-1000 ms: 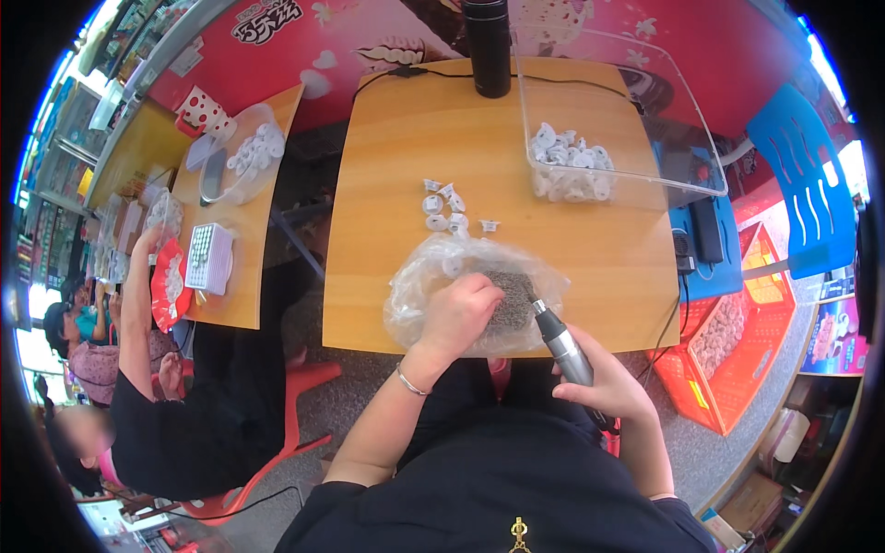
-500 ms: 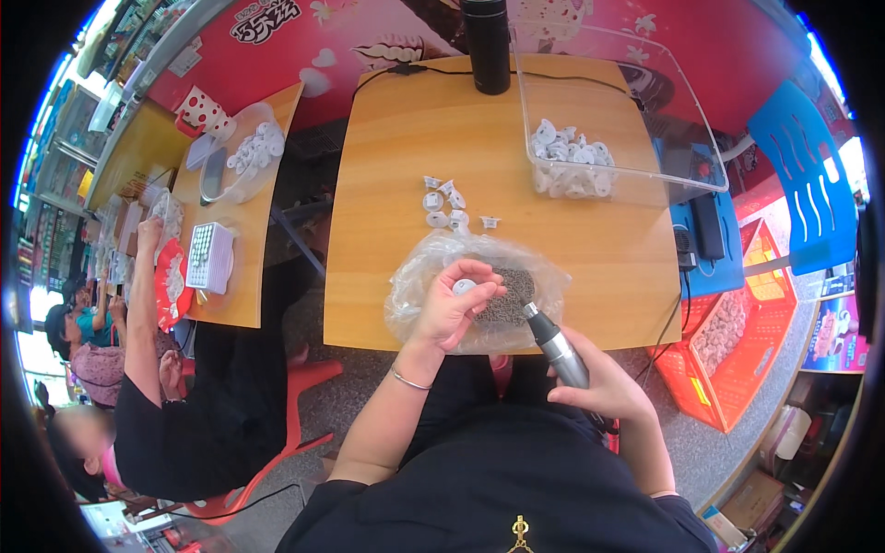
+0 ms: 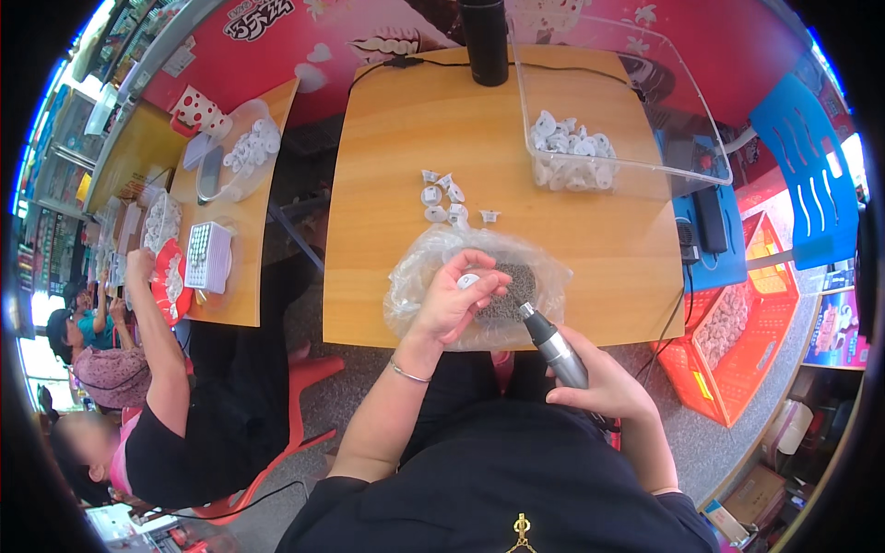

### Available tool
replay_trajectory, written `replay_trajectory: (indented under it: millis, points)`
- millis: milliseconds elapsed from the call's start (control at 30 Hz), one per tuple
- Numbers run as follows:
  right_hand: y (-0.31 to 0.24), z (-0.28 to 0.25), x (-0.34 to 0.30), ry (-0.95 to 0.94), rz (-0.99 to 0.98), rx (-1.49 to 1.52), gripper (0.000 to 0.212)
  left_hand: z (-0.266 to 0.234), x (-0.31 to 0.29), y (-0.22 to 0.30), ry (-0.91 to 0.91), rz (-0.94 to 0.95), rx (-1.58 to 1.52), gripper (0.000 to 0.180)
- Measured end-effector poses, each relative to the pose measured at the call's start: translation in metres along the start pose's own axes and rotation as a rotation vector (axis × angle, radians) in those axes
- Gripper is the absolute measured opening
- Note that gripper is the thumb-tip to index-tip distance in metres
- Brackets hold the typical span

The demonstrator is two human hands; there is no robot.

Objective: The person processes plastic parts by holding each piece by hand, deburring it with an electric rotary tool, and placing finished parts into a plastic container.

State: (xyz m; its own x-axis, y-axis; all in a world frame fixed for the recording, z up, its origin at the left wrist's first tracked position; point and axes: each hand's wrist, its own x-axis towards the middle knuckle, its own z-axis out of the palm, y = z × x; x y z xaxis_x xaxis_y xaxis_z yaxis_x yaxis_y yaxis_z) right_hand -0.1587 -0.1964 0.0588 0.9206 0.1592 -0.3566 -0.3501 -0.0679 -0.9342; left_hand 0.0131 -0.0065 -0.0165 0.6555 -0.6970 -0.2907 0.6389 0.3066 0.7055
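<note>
My left hand is raised over an open clear plastic bag, its palm turned up. A small white round plastic part rests in its curled fingers; anything smaller at the fingertips is too fine to make out. In the bag lies a heap of tiny grey-brown pieces, perhaps screws. My right hand is wrapped round a silver-and-black electric screwdriver, whose tip points up and left toward the heap, apart from the white part. Beyond the bag, several similar white parts lie loose on the wooden table.
A clear bin with many white parts stands at the far right, beside a black bottle. Orange crates and a blue chair are to the right. At the left, a co-worker reaches over another table.
The screwdriver tip has shifted slightly left and up. My left hand stays over the bag with the white part. The co-worker's raised hand has come lower, toward the red bag.
</note>
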Motion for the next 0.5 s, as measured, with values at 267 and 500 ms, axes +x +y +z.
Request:
replay_trajectory:
  millis: [267, 500]
  points:
    - [-0.0021, -0.0013, 0.002, -0.014, 0.0, -0.015, 0.086, 0.0014, 0.0026, 0.0031, -0.022, 0.009, 0.064, 0.023]
    - [0.0011, -0.0018, 0.0026, -0.008, -0.009, -0.026, 0.086, 0.01, 0.0027, 0.0078, 0.005, -0.003, 0.127, 0.028]
